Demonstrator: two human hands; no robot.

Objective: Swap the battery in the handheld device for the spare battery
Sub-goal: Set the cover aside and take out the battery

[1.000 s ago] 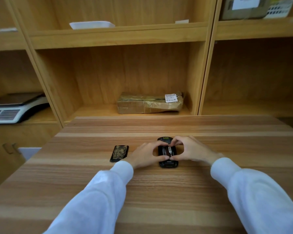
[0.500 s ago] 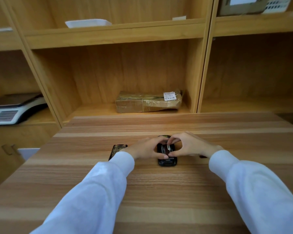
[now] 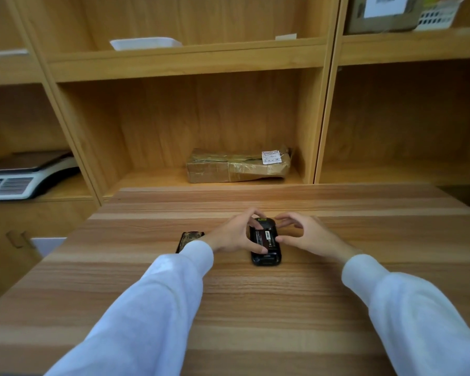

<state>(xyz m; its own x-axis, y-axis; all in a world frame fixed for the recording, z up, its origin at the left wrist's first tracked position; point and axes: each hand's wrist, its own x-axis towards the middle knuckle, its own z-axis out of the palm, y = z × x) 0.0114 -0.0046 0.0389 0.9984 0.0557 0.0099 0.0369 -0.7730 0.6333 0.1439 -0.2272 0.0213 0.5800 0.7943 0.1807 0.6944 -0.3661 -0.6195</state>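
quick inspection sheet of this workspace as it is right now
surface: wooden table, bare in front of the sleeves
job's things: handheld device lying back open, battery showing; dark flat item beside it, partly hidden
clutter: nothing seen
grippers: left hand and right hand both on the device, fingers at the battery
cables: nothing seen
surroundings: shelves with taped parcel, scale, white tray

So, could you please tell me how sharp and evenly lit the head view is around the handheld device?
Head view: soft, even light without glare; the handheld device and its battery label are slightly blurred, unreadable; the left hand casts only a faint shadow on the table; wide-angle distortion bows the shelf uprights; the top-right cardboard box is blurriest.
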